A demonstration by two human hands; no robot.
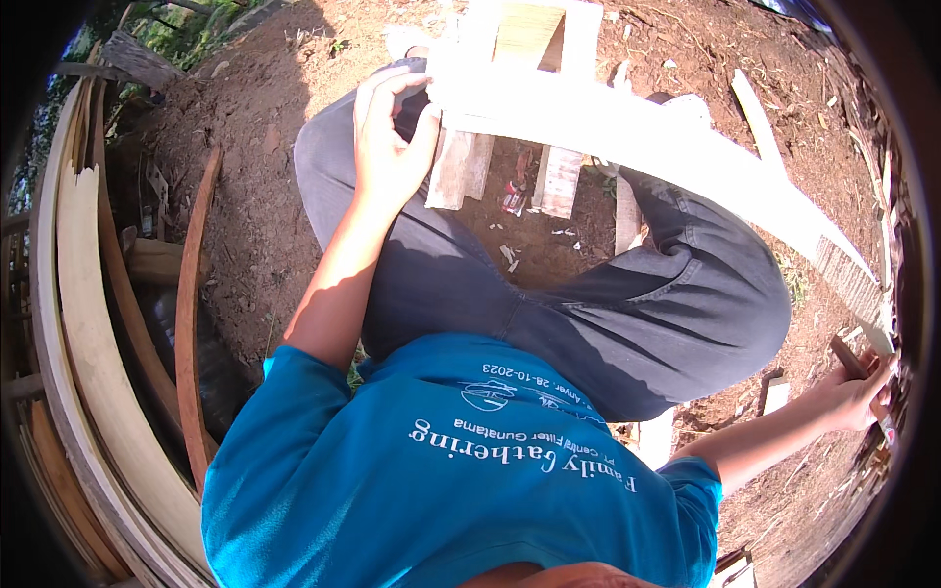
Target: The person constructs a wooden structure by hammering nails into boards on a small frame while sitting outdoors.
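A long pale wooden board point(676, 132), washed out by sunlight, slants across my lap from upper left to far right. Its left end meets the thumb and curled fingertips of my left hand point(387, 132), which grips it there. Out at the right rim, my right hand point(855, 400) is closed around a brown wooden handle point(847, 357), close to the board's far end. What the handle belongs to is hidden by the hand and the rim. Beneath the board is a pale wooden frame point(580, 39) with short slats point(559, 181) showing on the near side.
My crossed legs in dark trousers point(441, 269) surround a patch of soil with wood chips and a small red wrapper point(513, 198). Long planks point(88, 265) and a reddish strip point(192, 294) stand along the left. Another wood strip point(757, 113) lies at the upper right.
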